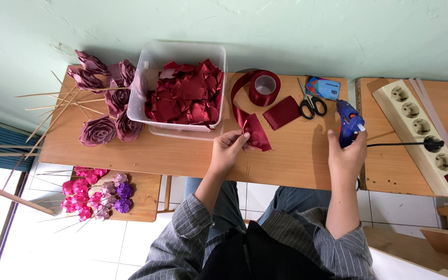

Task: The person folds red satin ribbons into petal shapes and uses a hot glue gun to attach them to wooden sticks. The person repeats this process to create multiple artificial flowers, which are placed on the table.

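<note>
Head view: dark red ribbon piece point(256, 133) lies on the wooden table point(182, 155), near the front edge. The left hand point(229, 149) pinches its left corner between thumb and fingertips, likely pinning it flat for folding or gluing. The strip runs back up to the ribbon roll point(264, 88) standing just behind, so it looks uncut. The right hand point(346, 155) is wrapped around the blue glue gun point(348, 123), nozzle pointing away from the body, held off to the right, apart from the ribbon. Its cord leads right to the beige power strip point(423, 134) on the neighbouring table. A cut ribbon square point(282, 112) and black scissors point(311, 103) sit between roll and gun, within reach. The clear plastic bin point(182, 91) holds folded red petals; finished ribbon roses point(105, 98) on skewers lie left of it.
</note>
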